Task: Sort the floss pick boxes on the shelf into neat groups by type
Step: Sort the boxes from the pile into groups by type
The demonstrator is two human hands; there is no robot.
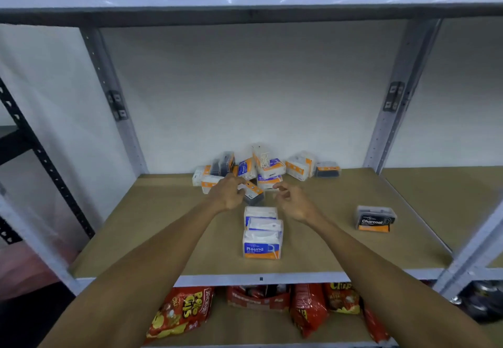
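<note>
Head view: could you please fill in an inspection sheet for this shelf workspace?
Surface: tan shelf board, level.
Job's things: mixed pile at the back; Round boxes grouped at front centre; Charcoal box alone at right.
Clutter: nothing seen.
Hands: left hand at a dark box in front of the pile, grip unclear; right hand beside it, loosely curled, holding nothing.
Cables: nothing seen.
Surroundings: grey uprights, white wall, snack bags on the shelf below.
</note>
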